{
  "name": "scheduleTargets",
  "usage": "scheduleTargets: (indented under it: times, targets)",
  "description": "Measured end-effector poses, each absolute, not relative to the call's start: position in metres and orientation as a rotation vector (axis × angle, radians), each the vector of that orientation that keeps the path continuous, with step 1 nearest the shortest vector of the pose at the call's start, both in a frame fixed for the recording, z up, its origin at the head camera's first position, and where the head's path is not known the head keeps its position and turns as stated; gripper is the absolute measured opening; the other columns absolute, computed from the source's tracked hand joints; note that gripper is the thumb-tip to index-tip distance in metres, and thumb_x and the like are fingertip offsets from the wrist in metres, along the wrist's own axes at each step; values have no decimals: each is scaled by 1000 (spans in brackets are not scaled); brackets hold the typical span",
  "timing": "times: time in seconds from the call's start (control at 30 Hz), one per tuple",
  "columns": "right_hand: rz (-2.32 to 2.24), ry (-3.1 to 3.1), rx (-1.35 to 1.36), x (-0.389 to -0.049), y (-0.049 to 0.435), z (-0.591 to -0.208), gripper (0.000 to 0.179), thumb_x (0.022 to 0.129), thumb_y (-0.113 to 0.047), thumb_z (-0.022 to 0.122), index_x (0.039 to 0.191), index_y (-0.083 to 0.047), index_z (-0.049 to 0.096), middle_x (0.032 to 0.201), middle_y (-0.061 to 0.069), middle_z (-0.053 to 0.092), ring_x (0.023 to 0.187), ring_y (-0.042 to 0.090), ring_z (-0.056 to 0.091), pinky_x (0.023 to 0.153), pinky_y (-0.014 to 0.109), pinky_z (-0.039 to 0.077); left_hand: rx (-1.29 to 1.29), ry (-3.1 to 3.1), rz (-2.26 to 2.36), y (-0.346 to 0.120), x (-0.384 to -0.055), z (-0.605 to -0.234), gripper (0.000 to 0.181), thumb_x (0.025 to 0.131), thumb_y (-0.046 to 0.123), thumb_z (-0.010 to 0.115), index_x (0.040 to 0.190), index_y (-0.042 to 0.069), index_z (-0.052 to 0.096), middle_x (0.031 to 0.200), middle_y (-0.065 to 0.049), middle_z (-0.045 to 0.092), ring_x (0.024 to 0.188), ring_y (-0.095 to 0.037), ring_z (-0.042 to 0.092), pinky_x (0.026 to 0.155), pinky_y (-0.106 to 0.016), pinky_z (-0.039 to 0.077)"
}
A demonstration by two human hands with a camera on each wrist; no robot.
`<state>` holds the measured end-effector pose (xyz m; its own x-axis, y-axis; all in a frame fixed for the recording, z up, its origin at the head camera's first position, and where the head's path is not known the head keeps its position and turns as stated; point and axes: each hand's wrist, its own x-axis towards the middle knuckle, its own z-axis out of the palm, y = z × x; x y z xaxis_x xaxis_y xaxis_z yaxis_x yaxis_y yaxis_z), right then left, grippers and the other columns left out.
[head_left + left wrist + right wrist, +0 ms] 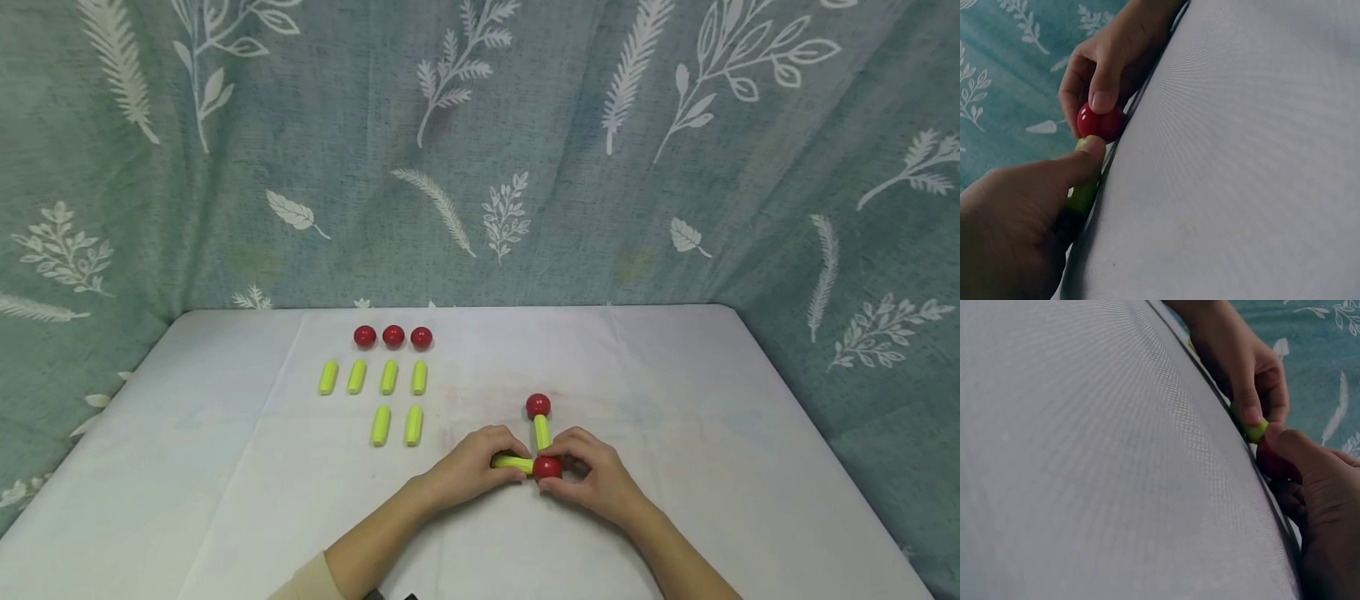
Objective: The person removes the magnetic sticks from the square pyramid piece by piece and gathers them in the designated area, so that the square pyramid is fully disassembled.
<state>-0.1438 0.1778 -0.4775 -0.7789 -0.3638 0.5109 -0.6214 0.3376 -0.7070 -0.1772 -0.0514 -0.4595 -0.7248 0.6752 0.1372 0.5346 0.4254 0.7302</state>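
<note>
My left hand (480, 462) pinches a yellow-green stick (513, 463) that lies sideways. Its right end meets a glossy red ball (547, 469), which my right hand (596, 475) holds between thumb and fingers. From that ball a second yellow-green stick (542, 433) runs away toward the back, with another red ball (537, 406) at its far end. In the left wrist view, the left thumb presses on the stick (1087, 187) right beside the held ball (1100, 123). The right wrist view shows the right thumb over the ball (1275, 461); whether the stick is fully seated in it I cannot tell.
Three red balls (393, 337) stand in a row at the table's back left. In front of them lie several yellow-green sticks (388, 377) in two rows. A white cloth covers the table (675, 392), and a patterned green curtain (360, 208) hangs behind it.
</note>
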Motion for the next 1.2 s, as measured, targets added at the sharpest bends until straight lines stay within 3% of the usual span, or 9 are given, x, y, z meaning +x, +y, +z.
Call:
scheduleTargets:
  times: [0.2, 0.53, 0.9, 1.2]
  targets:
    - [1446, -2362, 819, -146, 181, -480, 32, 69, -9, 84, 97, -14, 69, 94, -2, 61, 80, 6, 57, 68, 23, 53, 985, 2558, 1290, -58, -175, -466, 17, 83, 23, 73, 99, 20, 66, 94, 11, 61, 88, -6, 51, 79, -23, 45]
    - [1454, -2392, 781, -144, 182, -483, 31, 70, -17, 84, 98, -16, 70, 93, -5, 60, 78, 7, 57, 68, 23, 53, 979, 2572, 1441, -72, -160, -463, 30, 86, 17, 69, 115, 12, 64, 107, 4, 64, 96, -7, 59, 86, -25, 49]
    - [1447, -2354, 819, -146, 181, -483, 33, 69, -13, 84, 98, -13, 70, 93, -4, 60, 79, 6, 57, 67, 22, 52, 1189, 2670, 1205, -87, -155, -461, 17, 87, 19, 68, 104, 16, 72, 101, 10, 60, 96, -7, 56, 84, -25, 48]
    - [1449, -2352, 828, -146, 181, -483, 33, 69, -13, 84, 99, -13, 70, 94, -3, 60, 78, 7, 57, 68, 22, 52, 1076, 2455, 1023, -98, -158, -452, 56, 82, 33, 73, 131, 12, 57, 119, 11, 52, 105, -5, 49, 93, -26, 43]
